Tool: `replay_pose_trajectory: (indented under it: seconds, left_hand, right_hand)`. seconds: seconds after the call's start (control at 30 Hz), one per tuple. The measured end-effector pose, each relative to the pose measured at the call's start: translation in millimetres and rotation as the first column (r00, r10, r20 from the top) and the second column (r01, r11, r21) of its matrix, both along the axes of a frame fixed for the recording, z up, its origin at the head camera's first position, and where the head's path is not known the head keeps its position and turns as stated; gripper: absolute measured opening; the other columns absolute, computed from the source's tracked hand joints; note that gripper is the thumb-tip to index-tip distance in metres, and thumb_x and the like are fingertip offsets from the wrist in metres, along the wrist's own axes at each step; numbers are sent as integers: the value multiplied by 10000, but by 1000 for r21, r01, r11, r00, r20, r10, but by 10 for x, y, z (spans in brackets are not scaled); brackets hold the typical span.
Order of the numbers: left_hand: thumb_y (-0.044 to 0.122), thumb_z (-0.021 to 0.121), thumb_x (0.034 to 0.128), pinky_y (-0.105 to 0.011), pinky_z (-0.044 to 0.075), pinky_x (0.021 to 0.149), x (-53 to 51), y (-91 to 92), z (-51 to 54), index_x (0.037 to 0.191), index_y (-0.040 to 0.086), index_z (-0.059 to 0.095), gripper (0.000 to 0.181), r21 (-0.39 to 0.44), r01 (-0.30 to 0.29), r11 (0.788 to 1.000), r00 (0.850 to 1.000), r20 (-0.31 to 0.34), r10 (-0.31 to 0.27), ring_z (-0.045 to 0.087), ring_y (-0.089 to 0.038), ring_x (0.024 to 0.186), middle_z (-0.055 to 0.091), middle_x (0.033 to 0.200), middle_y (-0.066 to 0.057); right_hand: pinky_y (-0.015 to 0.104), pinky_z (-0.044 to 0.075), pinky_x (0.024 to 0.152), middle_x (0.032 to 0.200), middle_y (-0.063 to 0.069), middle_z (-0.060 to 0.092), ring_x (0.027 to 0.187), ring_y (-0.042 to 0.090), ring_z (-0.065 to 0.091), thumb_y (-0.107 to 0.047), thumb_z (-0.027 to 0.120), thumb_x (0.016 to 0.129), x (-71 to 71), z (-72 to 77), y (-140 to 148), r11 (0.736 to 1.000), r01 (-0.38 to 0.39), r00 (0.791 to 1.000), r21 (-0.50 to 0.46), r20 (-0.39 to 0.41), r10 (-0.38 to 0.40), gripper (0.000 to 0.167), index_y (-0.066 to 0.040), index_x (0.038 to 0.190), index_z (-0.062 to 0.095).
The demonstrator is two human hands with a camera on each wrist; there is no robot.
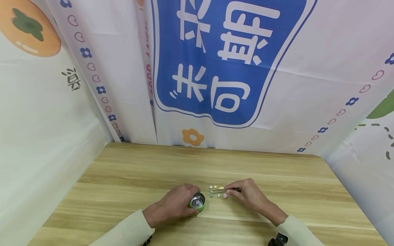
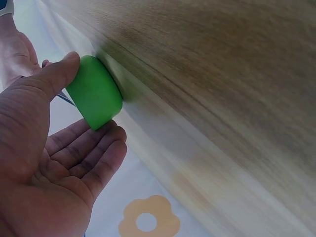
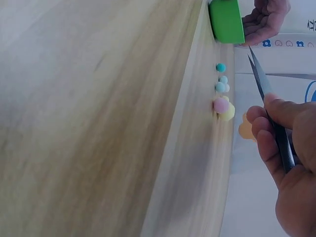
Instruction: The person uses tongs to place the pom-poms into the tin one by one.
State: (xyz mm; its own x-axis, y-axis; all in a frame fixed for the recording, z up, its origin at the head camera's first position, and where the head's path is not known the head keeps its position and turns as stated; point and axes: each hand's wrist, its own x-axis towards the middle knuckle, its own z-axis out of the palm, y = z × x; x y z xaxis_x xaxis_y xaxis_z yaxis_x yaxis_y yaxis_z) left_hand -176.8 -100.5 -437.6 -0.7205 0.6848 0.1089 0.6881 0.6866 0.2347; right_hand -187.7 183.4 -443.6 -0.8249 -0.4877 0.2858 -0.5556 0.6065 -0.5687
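My left hand (image 1: 180, 201) holds a small round green cup (image 2: 96, 91) between thumb and fingers as it stands upright on the table. The cup's inside is silvery, and a small pinkish ball (image 1: 198, 203) lies in it. A pair of dark tweezers (image 3: 269, 106) is pinched in my right hand (image 1: 250, 194). Their tips point toward the cup, slightly apart, with nothing visible between them. Under and around the tweezers lie several small pastel balls on the table, among them a teal ball (image 3: 220, 67), a pink ball (image 3: 220, 104) and a yellow ball (image 3: 227, 112).
The wood-grain table (image 1: 138, 171) extends around both hands. Behind it hangs a white printed cloth (image 1: 129, 85) with a blue sign and an orange flower, and similar cloth walls stand at the left and right.
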Motion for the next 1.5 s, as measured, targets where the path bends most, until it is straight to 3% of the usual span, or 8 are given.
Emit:
replay_pose_trajectory:
  seconds: [0.23, 0.47, 0.63, 0.93, 1.5]
  left_hand:
    - [354, 851, 747, -204, 519, 720, 3, 9, 14, 1089, 61, 631, 502, -1, 0, 1000, 1000, -10, 0, 614, -79, 862, 682, 966, -6]
    - [349, 853, 746, -202, 514, 713, 2, 11, 16, 1078, 70, 632, 487, 2, -2, 1000, 1000, -2, 2, 602, -67, 848, 679, 952, 5]
    - [346, 845, 759, -206, 513, 719, -1, 5, 18, 1084, 71, 628, 478, 2, 4, 1000, 1000, 8, -4, 601, -69, 859, 677, 960, 6]
    - [349, 845, 758, -208, 515, 729, -4, -1, 16, 1090, 71, 628, 484, 1, 10, 1000, 1000, 2, -10, 604, -73, 865, 679, 963, 8]
    - [334, 857, 750, -183, 496, 693, -8, -8, 2, 1065, 75, 632, 465, 36, 9, 999, 1000, 19, -9, 578, -31, 822, 676, 925, 28]
  right_hand:
    - [240, 575, 750, 982, 60, 768, 931, 185, 728, -118, 713, 881, -26, -23, 20, 998, 58, 998, 29, -18, -58, 144, -84, 1007, 773]
    - [162, 526, 639, 982, 80, 767, 806, 78, 683, -98, 714, 877, -60, -34, 12, 988, 148, 989, 45, 20, -149, 133, -82, 994, 776]
    - [147, 520, 649, 977, 75, 768, 838, 95, 702, -90, 729, 860, -58, -50, -5, 979, 186, 982, 80, 3, -187, 134, -88, 983, 779]
    - [179, 535, 653, 943, 67, 771, 831, 121, 715, -81, 747, 839, -67, -80, -43, 971, 214, 976, 104, -48, -210, 123, -88, 957, 783]
    - [212, 555, 687, 940, 40, 773, 867, 149, 731, -84, 752, 835, -80, -122, -40, 976, 188, 981, 110, -75, -181, 118, -107, 946, 785]
